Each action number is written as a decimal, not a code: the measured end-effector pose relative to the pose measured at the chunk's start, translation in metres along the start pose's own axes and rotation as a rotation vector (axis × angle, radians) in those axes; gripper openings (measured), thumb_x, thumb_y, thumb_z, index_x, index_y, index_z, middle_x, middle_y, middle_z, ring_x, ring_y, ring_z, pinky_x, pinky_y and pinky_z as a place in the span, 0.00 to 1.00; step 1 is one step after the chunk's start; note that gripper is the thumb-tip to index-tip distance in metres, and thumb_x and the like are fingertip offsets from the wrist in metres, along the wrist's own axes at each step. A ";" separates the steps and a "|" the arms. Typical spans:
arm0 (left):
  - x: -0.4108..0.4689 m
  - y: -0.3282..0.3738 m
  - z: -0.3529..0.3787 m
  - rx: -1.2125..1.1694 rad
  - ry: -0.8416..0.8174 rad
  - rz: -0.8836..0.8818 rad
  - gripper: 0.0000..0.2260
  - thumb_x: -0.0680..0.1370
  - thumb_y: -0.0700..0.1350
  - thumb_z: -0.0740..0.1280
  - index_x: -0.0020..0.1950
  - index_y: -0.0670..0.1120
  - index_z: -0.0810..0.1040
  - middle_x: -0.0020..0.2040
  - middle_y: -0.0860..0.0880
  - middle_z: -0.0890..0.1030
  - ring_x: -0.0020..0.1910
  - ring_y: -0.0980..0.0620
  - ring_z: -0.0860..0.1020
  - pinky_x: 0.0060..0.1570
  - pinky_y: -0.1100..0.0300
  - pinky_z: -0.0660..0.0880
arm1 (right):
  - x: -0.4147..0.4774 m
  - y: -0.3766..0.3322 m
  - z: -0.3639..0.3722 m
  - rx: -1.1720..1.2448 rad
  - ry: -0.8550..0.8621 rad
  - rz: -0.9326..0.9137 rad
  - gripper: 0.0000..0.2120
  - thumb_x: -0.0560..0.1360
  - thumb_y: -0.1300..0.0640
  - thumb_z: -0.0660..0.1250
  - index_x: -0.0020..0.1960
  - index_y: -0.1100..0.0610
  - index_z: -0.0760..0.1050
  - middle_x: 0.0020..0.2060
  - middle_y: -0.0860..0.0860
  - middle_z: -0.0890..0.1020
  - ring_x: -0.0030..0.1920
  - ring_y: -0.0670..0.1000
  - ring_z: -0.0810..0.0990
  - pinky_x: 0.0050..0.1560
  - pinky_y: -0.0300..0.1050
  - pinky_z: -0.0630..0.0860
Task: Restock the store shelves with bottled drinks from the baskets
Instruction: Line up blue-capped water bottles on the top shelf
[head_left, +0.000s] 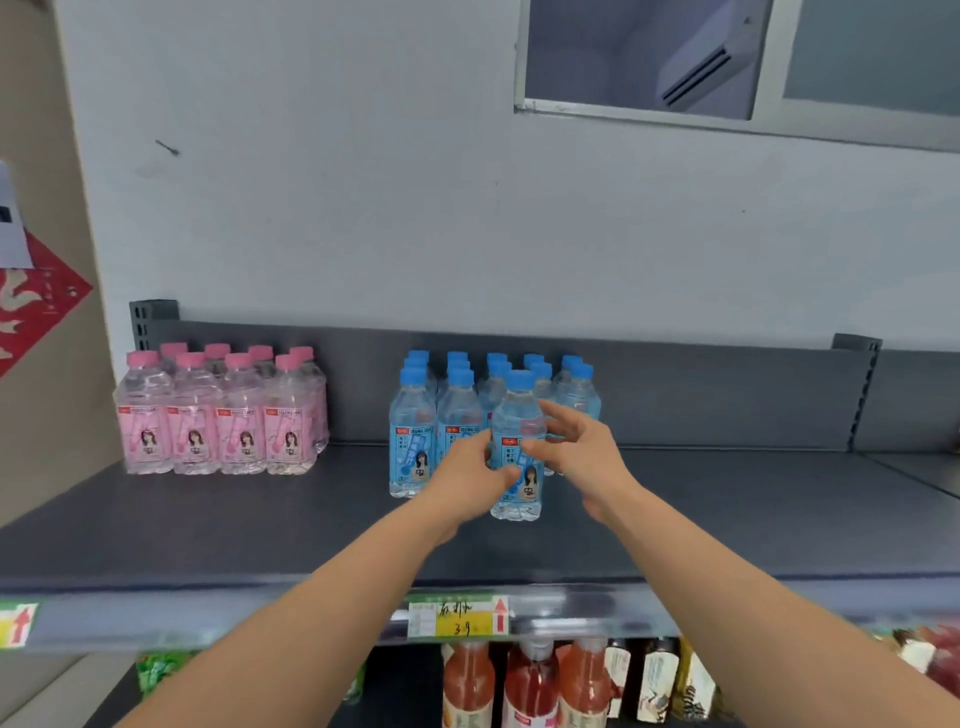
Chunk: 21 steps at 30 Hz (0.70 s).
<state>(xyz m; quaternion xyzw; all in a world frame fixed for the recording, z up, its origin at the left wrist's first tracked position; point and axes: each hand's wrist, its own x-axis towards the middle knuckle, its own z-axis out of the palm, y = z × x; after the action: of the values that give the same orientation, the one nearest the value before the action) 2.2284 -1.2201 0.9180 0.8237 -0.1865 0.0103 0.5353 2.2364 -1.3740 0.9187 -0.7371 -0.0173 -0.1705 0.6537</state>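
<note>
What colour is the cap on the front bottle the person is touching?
Blue: the cap of the front bottle, in the head view.

Both bare arms stretched forward, hands close together.
The left hand (470, 480) curls around a bottle (517, 415); right hand (579, 452) beside it, fingers spread and relaxed.

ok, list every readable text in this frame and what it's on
"3.9": handwritten on the yellow price tag on the shelf edge. The handwritten characters above it are illegible.
Front blue-capped bottle and those behind it: label print too blurred to read.
Pink-capped bottles: label print too blurred to read.
Red wall poster: characters not legible.
Lower-shelf bottles: labels unreadable.
</note>
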 end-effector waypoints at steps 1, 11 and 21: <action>0.005 -0.002 0.001 0.012 -0.015 -0.004 0.15 0.79 0.43 0.65 0.65 0.49 0.73 0.56 0.52 0.79 0.53 0.53 0.76 0.54 0.58 0.72 | 0.006 0.005 0.000 -0.007 0.008 0.006 0.30 0.69 0.67 0.74 0.69 0.52 0.71 0.58 0.49 0.80 0.57 0.51 0.79 0.59 0.50 0.77; 0.031 -0.018 0.008 0.099 -0.078 -0.053 0.31 0.79 0.47 0.65 0.78 0.47 0.53 0.76 0.48 0.58 0.74 0.50 0.60 0.72 0.53 0.61 | 0.044 0.031 0.009 -0.018 0.024 0.025 0.30 0.72 0.67 0.72 0.71 0.52 0.69 0.62 0.50 0.77 0.62 0.51 0.76 0.61 0.52 0.77; 0.025 -0.018 0.014 0.106 -0.076 -0.059 0.34 0.78 0.48 0.66 0.78 0.47 0.52 0.75 0.51 0.53 0.73 0.51 0.60 0.67 0.60 0.60 | 0.053 0.046 0.022 -0.221 0.145 0.021 0.12 0.71 0.52 0.74 0.51 0.47 0.73 0.47 0.49 0.82 0.49 0.50 0.82 0.49 0.53 0.81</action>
<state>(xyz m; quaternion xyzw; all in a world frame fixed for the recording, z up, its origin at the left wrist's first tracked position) 2.2546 -1.2334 0.9017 0.8558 -0.1816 -0.0267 0.4836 2.3024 -1.3700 0.8872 -0.7905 0.0565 -0.2172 0.5698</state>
